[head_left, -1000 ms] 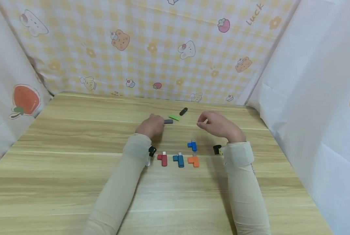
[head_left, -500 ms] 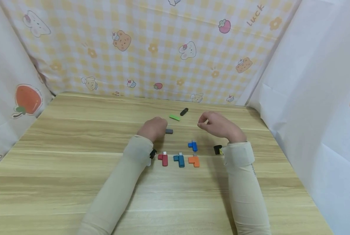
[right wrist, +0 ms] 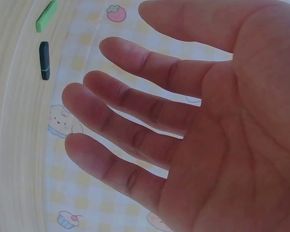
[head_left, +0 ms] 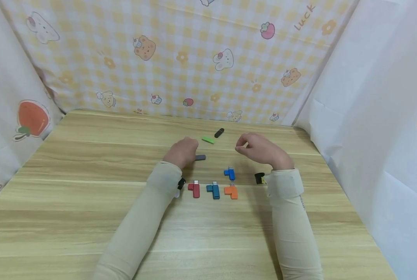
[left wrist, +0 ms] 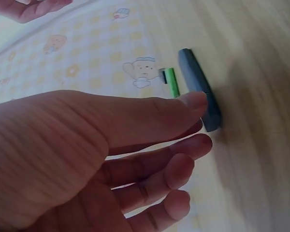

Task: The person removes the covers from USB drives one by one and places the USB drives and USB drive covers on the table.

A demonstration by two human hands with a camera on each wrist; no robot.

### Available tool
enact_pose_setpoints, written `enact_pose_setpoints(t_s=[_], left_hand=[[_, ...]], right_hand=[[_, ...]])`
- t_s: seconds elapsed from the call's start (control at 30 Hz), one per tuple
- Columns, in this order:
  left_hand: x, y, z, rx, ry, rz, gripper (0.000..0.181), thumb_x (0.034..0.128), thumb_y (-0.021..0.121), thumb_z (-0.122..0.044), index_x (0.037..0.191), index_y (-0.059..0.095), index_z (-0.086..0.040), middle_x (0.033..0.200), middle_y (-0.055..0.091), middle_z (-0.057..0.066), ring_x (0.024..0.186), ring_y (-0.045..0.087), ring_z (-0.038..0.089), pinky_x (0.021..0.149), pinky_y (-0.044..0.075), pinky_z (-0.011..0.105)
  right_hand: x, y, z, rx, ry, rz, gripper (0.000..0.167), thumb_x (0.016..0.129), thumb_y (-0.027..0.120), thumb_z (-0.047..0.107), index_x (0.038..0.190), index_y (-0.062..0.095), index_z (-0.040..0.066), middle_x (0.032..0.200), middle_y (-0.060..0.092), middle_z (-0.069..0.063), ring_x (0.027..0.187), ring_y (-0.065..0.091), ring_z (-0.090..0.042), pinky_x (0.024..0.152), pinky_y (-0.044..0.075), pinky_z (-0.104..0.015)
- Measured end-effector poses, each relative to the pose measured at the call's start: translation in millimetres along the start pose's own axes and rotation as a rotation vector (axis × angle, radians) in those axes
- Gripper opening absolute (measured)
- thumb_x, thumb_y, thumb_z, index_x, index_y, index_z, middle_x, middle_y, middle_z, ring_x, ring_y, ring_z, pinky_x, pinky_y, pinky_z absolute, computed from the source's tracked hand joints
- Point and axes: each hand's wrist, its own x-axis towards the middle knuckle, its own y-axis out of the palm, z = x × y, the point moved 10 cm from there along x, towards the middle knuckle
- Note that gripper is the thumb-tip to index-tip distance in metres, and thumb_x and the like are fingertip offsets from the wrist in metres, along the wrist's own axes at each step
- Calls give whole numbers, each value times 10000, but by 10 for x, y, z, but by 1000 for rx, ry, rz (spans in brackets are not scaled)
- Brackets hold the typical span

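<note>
My left hand (head_left: 182, 152) is above the table beside a dark grey USB stick (head_left: 200, 157), which lies crosswise. In the left wrist view the thumb tip overlaps the grey stick's lower half, and the other fingers are loosely bent; no firm pinch shows. Farther back lie a green stick (head_left: 208, 140) and a black USB stick (head_left: 219, 133). To their right hovers my right hand (head_left: 262, 149), holding nothing; the right wrist view shows its fingers spread and gently bent. Nearer me is a blue USB stick (head_left: 231, 174), its plug exposed.
A front row holds a red USB stick (head_left: 196, 190), a teal one and an orange USB stick (head_left: 233, 192), plugs pointing away. Dark wrist gear (head_left: 260, 178) shows beside the right cuff. A checked curtain (head_left: 180, 77) rises behind the wooden table (head_left: 201, 237).
The grey USB stick has come nearer to me with my left hand, away from the green one. Since then the left hand has shifted back slightly while the stick stays. The right hand is still.
</note>
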Motion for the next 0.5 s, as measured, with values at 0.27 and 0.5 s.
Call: enact_pose_setpoints(t_s=[0.27,0.5], left_hand=[[16,43,49,-42,-31,5,166,1055,565,56,1116,714,18,960,650,134,829,572,252,719,477,311],[33,5,72,-52,4,-33,110,1030,599,52,1019,699,7,890,625,119,788,558,245,720,480,321]], right_hand=[[0,7,19,21,9,10,245,1103,594,201,1225,715,26,1280,718,-155,1090,638,-304,963,560,-498],[7,5,37,32,12,-1,251,1110,584,201,1237,712,25,1289,714,-158,1103,657,-319,948,579,-495]])
